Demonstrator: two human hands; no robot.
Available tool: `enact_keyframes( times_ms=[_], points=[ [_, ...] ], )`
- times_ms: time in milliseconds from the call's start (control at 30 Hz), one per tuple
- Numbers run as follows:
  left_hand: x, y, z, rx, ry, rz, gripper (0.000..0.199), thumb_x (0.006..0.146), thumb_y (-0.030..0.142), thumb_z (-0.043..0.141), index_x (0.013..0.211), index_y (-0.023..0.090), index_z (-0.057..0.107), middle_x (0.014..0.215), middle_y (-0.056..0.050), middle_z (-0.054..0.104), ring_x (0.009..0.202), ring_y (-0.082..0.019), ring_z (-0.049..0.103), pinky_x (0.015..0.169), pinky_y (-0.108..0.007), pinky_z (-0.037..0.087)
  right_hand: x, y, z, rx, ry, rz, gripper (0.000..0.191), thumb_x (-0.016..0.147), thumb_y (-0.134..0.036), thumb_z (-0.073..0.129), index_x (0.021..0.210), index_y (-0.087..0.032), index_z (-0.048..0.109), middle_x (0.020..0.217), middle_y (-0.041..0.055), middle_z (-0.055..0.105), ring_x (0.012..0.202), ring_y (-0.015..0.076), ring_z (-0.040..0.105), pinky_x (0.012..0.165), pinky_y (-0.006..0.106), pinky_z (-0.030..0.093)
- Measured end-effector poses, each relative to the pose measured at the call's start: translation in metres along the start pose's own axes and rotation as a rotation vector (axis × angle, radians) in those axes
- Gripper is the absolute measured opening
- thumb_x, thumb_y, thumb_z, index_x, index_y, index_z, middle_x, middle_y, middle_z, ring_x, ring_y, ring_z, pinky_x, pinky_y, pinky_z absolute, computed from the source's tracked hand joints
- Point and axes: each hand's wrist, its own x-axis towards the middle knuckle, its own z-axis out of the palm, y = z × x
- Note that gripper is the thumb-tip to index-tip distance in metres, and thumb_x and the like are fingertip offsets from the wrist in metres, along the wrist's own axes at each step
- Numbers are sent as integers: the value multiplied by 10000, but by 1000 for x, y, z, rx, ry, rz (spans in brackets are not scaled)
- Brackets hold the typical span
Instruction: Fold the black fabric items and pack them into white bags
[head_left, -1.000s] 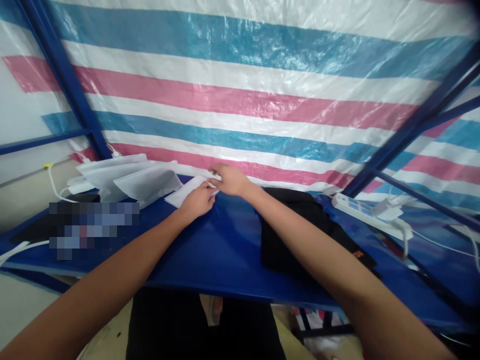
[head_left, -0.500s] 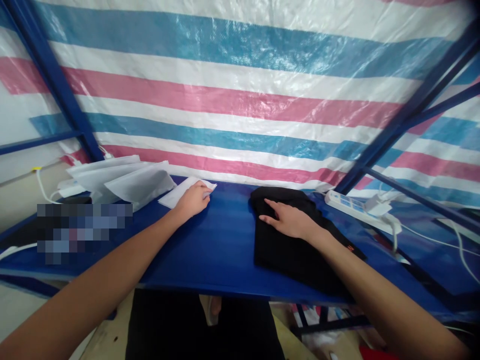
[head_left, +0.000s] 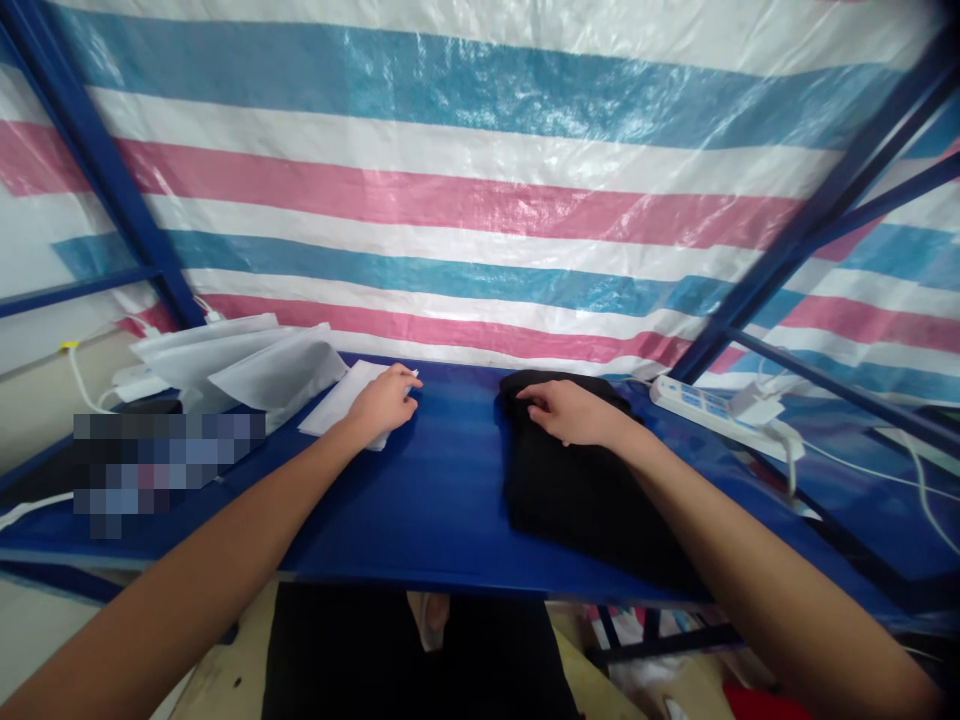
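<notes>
My left hand (head_left: 384,402) rests on a flat white plastic bag or sheet (head_left: 341,398), its fingers curled over the right edge; a small corner shows past the fingertips. To the right lies a folded black cloth garment (head_left: 577,500) with a rolled or thicker far edge. My right hand (head_left: 570,412) is on the far left part of this garment, with index finger and thumb drawn close together on the fabric. The other fingers of that hand are bent and partly hidden. Both things lie on the blue tabletop (head_left: 442,480).
Several white translucent bags (head_left: 277,365) lean at the left, beside a blurred-out patch (head_left: 165,465). A white power strip (head_left: 720,412) with plugs and cables sits at the right. Blue metal posts (head_left: 97,170) frame a striped plastic sheet (head_left: 480,210) behind the table.
My right hand's fingers have drawn in from a spread pose, and the hand has shifted slightly left. The white sheet has slid a little left and lies flatter under my left hand.
</notes>
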Motion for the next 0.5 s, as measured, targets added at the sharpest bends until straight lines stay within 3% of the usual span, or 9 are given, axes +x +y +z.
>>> enact_keyframes(
  times_ms=[100,200,300,400,500],
  points=[
    [-1,3,-4,-14,15,5,340,938,241,644,1226,225,823,1412,-111,698,1226,-318,722,1171,-463,530,12,-21,13,175,-5,-68,446,963,-247,646,1388,-238,780,1070,77,838,559,191,724,690,364,634],
    [-2,12,-7,-110,56,4,392,1082,351,487,1280,209,794,1335,-116,758,1252,-308,718,1169,-449,520,22,-43,26,461,-63,-263,540,1020,-286,608,1557,-236,628,1305,105,775,893,211,805,776,347,666],
    [-3,19,-10,-207,82,-59,495,1145,465,386,1347,202,755,1331,-124,784,1267,-323,718,1155,-454,521,26,-45,23,584,-63,-341,515,1064,-363,594,1559,-223,597,1297,116,771,1074,235,786,846,370,672],
    [-3,19,-8,-198,110,-88,527,1124,522,476,1446,163,688,1399,-166,747,1269,-344,714,1156,-482,520,22,-17,11,360,82,-195,450,1097,-475,572,1443,-208,682,1171,121,811,1025,269,799,918,414,653],
    [-2,15,-5,-135,95,-74,520,1063,401,618,1514,143,634,1421,-187,716,1302,-352,687,1176,-495,505,8,29,13,-58,160,34,562,1087,-579,560,1481,-193,671,1344,196,769,1219,382,754,1101,516,573]
  ],
)
